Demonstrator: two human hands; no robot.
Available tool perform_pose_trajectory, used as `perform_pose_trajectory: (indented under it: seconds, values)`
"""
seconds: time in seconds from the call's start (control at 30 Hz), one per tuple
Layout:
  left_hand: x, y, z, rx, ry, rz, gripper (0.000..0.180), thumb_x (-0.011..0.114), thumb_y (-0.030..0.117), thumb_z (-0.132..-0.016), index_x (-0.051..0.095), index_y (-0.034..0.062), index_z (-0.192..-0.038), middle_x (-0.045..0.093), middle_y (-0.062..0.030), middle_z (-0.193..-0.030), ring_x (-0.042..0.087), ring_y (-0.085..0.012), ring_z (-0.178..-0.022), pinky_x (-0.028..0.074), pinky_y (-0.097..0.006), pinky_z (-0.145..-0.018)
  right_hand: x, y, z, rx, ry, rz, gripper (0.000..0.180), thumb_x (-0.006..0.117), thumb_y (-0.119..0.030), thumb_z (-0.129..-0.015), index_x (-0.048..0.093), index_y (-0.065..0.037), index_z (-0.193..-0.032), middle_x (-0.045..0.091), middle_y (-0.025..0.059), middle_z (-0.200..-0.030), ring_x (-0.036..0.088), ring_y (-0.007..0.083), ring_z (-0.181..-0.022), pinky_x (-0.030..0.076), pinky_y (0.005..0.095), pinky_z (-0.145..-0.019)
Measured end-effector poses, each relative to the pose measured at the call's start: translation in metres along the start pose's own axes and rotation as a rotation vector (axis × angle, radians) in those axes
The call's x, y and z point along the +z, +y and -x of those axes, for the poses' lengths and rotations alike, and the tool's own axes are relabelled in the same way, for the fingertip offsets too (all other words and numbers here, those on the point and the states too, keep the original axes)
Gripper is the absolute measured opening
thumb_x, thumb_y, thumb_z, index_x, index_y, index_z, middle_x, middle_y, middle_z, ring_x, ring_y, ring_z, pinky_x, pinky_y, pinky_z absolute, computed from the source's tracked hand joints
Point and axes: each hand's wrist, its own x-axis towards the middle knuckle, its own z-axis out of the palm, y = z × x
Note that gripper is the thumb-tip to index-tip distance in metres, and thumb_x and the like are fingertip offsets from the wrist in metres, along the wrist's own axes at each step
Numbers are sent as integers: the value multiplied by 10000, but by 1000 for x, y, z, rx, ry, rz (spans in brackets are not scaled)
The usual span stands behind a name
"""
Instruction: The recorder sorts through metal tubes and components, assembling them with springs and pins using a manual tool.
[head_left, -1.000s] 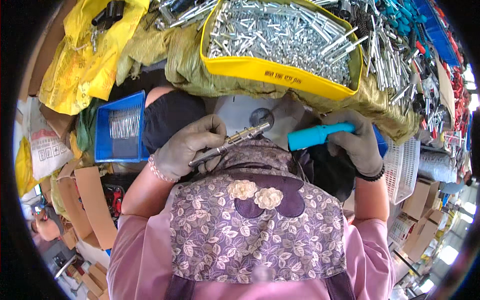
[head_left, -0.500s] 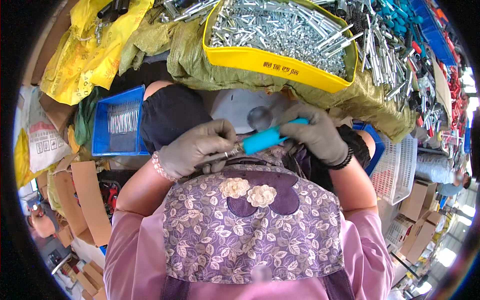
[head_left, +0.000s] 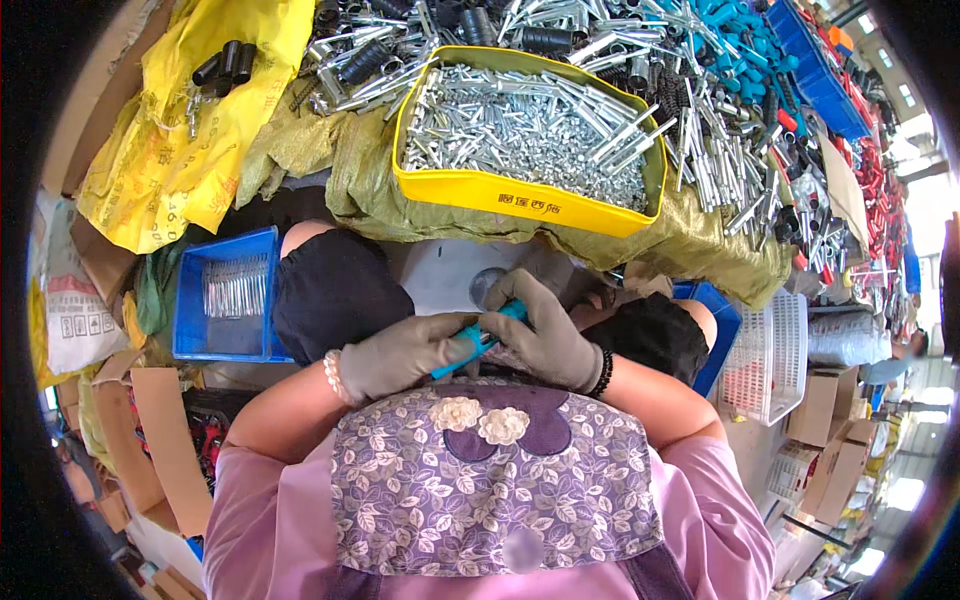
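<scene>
The gloved left hand (head_left: 405, 355) pinches the near end of a turquoise handle (head_left: 474, 340), thumb and fingers closed around it, while the gloved right hand (head_left: 545, 335) grips the far end with its fingers curled over the top. The handle lies slanted between the two hands, just above the apron (head_left: 490, 500). The likeliest fault from here is a slip: smooth plastic against glove cloth may roll, above all if one hand twists or pushes harder than the other. If both grips loosened, the handle could drop into the lap or through to the floor between the knees. Glove cloth might also get nipped where the fingers press close to it; the fingers hide much of the handle, so I cannot say what, if anything, sits inside. Ahead of both hands, rods poke over the right rim of a yellow tray (head_left: 450, 188) of metal parts, and a careless reach forward by the right hand could knock some out.
</scene>
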Motion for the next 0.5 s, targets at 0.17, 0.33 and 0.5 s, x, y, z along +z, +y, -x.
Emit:
perform_pose_trajectory:
  seconds: [0.17,0.33,0.5]
  values:
    - [0,14,14,-83,136,271,681,541,577,-966,514,23,-1363,588,-8,-888,505,-47,-661,419,-216,-580,-38,-60,-63,-488,235,644,182,693,-105,-837,682,-25,-1000,685,172,-899,660,338,-818,513,423,-749]
    - [1,12,19,-49,268,401,500,540,521,-983,556,25,-1047,507,-25,-641,447,-107,-465,356,-248,-424,-80,-66,-141,-176,51,905,227,669,-192,-816,683,-31,-975,702,186,-930,684,350,-901,533,424,-815]
    - [-5,2,32,-17,301,367,497,541,506,-987,561,17,-1072,524,-23,-666,458,-102,-478,360,-245,-429,-84,-62,-158,-130,-141,1126,279,639,-224,-808,670,-51,-1024,700,193,-958,684,352,-907,540,425,-814]
